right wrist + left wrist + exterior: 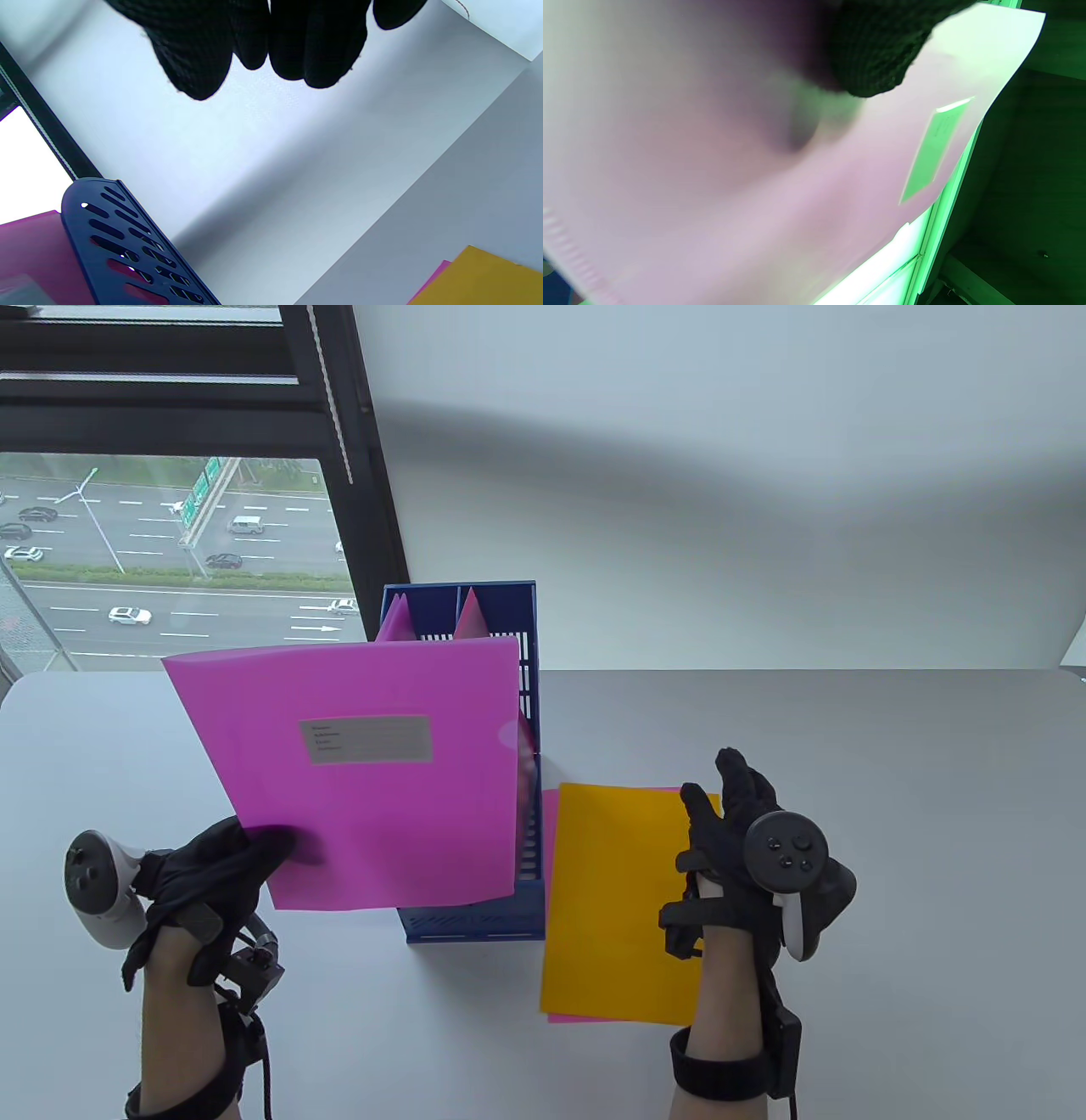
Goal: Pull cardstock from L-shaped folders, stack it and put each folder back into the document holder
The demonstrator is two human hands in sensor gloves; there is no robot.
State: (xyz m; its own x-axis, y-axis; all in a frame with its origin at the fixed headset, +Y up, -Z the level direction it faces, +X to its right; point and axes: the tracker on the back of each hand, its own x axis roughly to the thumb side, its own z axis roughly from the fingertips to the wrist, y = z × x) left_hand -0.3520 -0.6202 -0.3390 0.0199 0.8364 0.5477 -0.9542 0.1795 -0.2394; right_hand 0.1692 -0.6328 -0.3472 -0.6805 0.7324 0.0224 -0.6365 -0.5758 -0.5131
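Two hands, two pretty different jobs going on. The left hand [222, 869] pinches the lower corner of a magenta folder [365, 776], thumb on the front face and the other fingers behind it, so the sheet hangs up in the air, tilted, just in front of the blue document holder [475, 916]. Holding it by a corner like that looks deliberate: it keeps the long edge free to drop into a slot. You can see through the folder to the thumb's shadow and no sheet shows inside, so it's probably already emptied, though that's a guess.

Beyond the left hand, two more pink folder tips [431, 619] poke up from the holder's back compartments, so there's some open room nearer the front.

The right hand [747, 848] is relaxed, fingers loosely extended, gripping nothing. It sits over the right edge of the orange cardstock [615, 899], which lies flat on the table [891, 814] just right of the holder with a pink sheet [550, 814] peeking out underneath. Whether the palm actually presses the stack I can't tell, but parked there it would stop the pile sliding while the folder goes back.
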